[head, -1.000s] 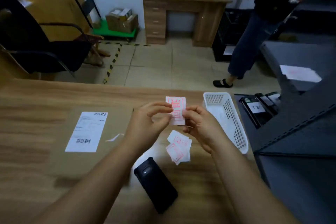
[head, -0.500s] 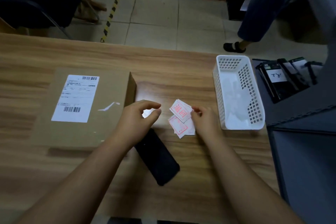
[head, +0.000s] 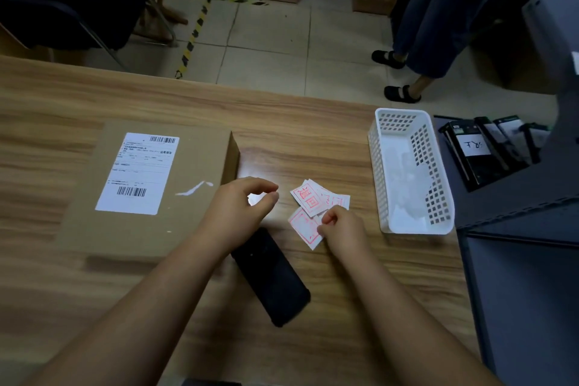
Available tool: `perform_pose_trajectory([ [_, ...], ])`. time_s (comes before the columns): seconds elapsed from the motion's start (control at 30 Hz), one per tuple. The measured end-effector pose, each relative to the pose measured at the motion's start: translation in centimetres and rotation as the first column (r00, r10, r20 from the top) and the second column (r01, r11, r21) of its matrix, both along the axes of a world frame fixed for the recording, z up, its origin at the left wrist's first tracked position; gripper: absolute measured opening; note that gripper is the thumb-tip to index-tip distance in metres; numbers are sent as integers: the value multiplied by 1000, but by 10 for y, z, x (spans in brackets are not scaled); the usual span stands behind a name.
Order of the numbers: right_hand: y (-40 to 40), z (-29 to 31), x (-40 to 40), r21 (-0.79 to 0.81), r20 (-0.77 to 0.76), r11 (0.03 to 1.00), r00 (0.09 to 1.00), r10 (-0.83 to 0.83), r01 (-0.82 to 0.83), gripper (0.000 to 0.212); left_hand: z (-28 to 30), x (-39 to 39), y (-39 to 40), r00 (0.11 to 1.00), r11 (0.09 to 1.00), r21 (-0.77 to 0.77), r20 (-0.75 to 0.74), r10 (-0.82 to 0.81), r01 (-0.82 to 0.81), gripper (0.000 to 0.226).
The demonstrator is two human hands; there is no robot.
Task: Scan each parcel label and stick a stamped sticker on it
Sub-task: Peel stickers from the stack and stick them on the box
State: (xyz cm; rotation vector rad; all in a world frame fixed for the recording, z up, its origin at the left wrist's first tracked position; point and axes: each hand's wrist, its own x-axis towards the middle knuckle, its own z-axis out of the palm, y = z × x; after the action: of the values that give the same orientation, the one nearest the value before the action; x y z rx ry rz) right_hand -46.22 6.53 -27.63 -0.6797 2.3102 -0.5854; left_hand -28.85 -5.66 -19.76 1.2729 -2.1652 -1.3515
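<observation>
Both hands have come down from the raised pinch of a second ago, when they held one sticker up between them; that red-stamped slip now lies back on the pile on the table. The right hand rests at the pile's near edge, fingers curled, and seems to pinch the corner of the lowest slip, though the grip itself is hidden under the knuckles. The left hand hovers just left of the pile, thumb and forefinger curved toward each other with a narrow gap; something pale shows between them, perhaps a peeled sticker, perhaps glare on the wood, and I cannot tell which.

The parcel lies just left of the left fingers, its label face up and bare of any red stamp. So the sticking looks not yet done on this box; whether the label has been scanned the picture does not show.

A black scanner lies under the left wrist, between the two forearms. A white basket stands right of the right fingers, well apart from the pile. Beyond the table another person's legs stand on the tiled floor. Nothing lies between the left fingers and the box top.
</observation>
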Motion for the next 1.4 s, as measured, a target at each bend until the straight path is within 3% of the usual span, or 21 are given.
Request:
perform_pose_trajectory([
  [0.17, 4, 10, -9, -143, 231, 988, 973, -26, 61, 15, 1, 2, 0, 1000, 1000, -6, 14, -13, 13, 11],
  [0.23, 6, 9, -12, -159, 173, 987, 985, -3, 31, 19, 1, 3, 1, 1000, 1000, -8, 20, -20, 20, 11],
  [0.3, 7, 7, -16, -123, -32, 992, 999, 38, -42, 27, 1, 4, 2, 999, 1000, -9, 29, -22, 23, 12],
  [0.4, 9, 4, -19, 72, -205, 971, 950, 237, -226, 48, 0, 5, 5, 999, 999, -17, 43, -31, 32, 12],
  [0.47, 8, 4, -20, 150, -195, 959, 944, 267, -240, 44, -1, 5, 6, 999, 999, -17, 43, -33, 34, 11],
  [0.57, 5, -1, -24, 130, -153, 971, 964, 218, -199, 26, 0, 3, 7, 998, 999, -15, 44, -36, 37, 12],
  [0.73, 10, 0, -29, 32, -65, 989, 988, 143, -141, 35, 2, -1, 9, 998, 999, -18, 45, -45, 46, 12],
  [0.83, 5, 2, -34, -24, -165, 996, 983, 80, -85, 29, 5, -2, 11, 997, 999, -16, 57, -49, 50, 13],
  [0.93, -3, 0, -37, 133, -249, 980, 951, 181, -151, 41, 7, -2, 11, 997, 998, -22, 66, -50, 52, 14],
  [1.07, -16, -2, -44, 192, -196, 965, 957, 216, -178, 8, 9, 1, 9, 997, 998, -32, 66, -45, 47, 14],
  [1.3, -18, 1, -55, 48, -117, 991, 985, 128, -123, 23, 11, 2, 4, 998, 999, -28, 64, -30, 32, 14],
  [1.4, -19, 3, -58, 91, -141, 986, 979, 150, -138, 31, 14, 1, 3, 998, 999, -35, 55, -34, 35, 13],
])
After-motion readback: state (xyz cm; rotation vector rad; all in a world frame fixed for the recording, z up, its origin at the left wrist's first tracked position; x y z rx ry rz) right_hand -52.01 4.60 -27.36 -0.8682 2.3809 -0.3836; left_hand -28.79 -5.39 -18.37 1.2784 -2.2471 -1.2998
